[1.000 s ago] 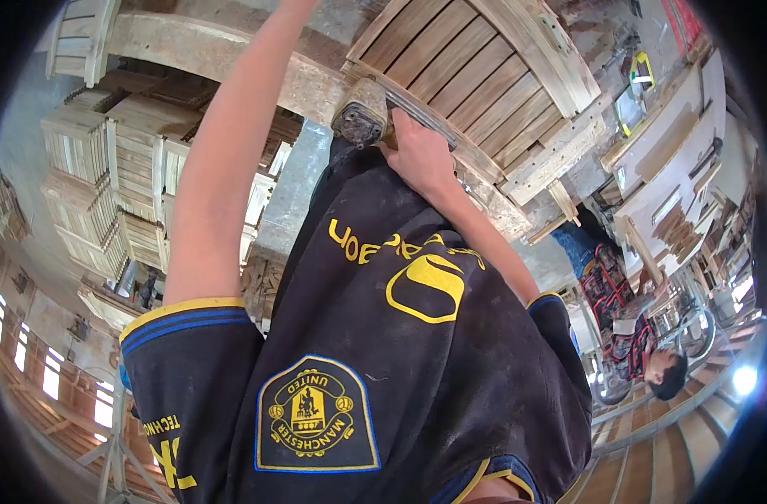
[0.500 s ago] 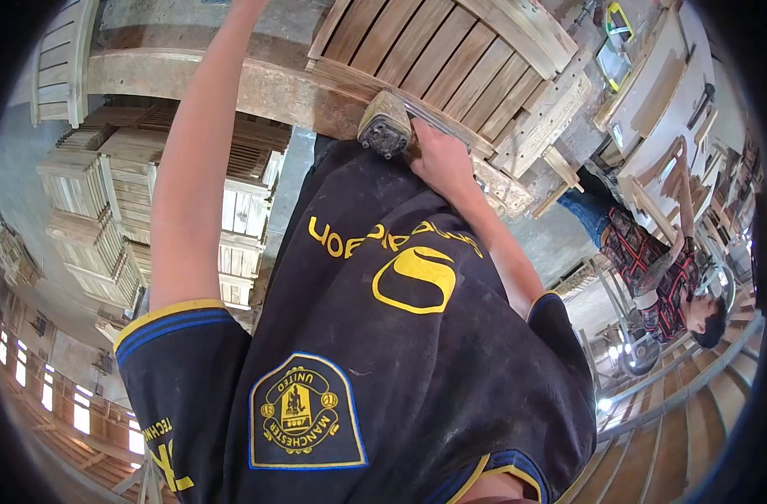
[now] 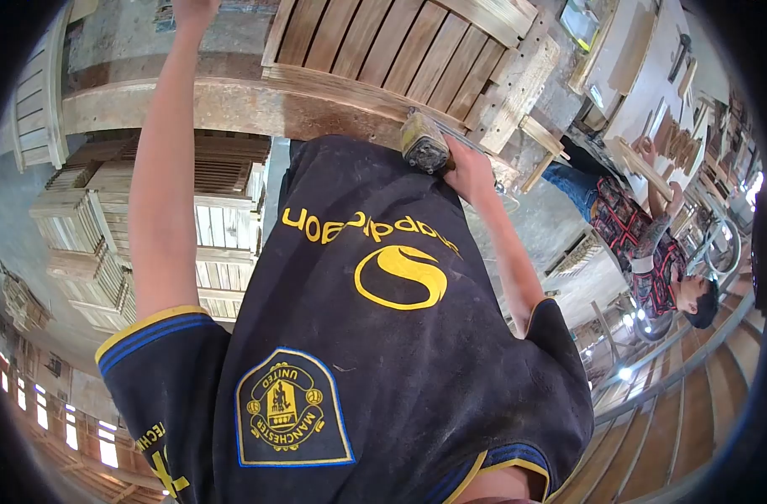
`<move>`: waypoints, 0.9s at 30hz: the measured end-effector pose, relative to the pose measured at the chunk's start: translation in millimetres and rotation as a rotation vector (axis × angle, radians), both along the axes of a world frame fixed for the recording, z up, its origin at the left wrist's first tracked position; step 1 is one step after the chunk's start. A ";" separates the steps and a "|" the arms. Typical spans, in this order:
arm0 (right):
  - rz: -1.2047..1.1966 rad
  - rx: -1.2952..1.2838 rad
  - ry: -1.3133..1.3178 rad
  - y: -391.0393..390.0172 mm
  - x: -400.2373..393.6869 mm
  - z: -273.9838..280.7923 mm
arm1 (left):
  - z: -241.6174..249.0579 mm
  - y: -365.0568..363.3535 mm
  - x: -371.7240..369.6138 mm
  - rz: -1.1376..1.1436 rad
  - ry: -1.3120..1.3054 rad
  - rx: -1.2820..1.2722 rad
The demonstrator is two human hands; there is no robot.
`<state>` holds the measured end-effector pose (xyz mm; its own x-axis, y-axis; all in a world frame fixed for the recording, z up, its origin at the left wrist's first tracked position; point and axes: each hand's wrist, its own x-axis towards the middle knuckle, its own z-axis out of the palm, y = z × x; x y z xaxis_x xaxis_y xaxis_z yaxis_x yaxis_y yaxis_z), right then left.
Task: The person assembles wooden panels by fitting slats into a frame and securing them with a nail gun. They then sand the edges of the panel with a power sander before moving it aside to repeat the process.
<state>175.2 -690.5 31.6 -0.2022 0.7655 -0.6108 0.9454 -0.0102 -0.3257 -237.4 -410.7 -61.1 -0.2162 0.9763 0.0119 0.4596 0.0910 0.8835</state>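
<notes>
My right hand [image 3: 470,172] is closed round the handle of a worn, dusty nail gun [image 3: 425,144], whose dark bolted end faces my shirt. The nail gun is at the near edge of a slatted wooden panel [image 3: 383,50]; whether it touches the panel I cannot make out. My left arm stretches forward over the workbench. My left hand [image 3: 196,12] is cut off by the top edge of the view, so its fingers and anything in them are hidden.
The bench's thick wooden edge [image 3: 148,105] runs close in front of me. Stacked slatted wooden pieces [image 3: 72,227] stand below left, with another slatted panel [image 3: 37,109] at far left. At right, a co-worker [image 3: 644,235] handles a wooden piece near a pale table [image 3: 631,92].
My right hand and the nail gun have shifted right along the panel's near edge. My left hand has come lower into view. The whole scene has shifted left somewhat as my head turned.
</notes>
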 end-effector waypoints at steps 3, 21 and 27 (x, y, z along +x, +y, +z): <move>-0.016 -0.001 0.001 -0.8 1.2 -1.8 | 9.6 -2.2 4.6 -0.014 0.197 0.066; -0.078 -0.018 -0.025 -13.6 15.1 -2.0 | 7.4 3.4 -2.3 -0.054 0.290 -0.059; -0.179 0.042 -0.068 -35.8 54.7 -2.6 | -11.2 14.9 -10.6 -0.113 0.030 0.015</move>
<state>230.0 -726.3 29.0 -0.0199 0.8108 -0.5850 0.9494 -0.1681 -0.2652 -248.0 -395.8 -72.4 -0.1042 0.9941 0.0311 0.4923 0.0244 0.8701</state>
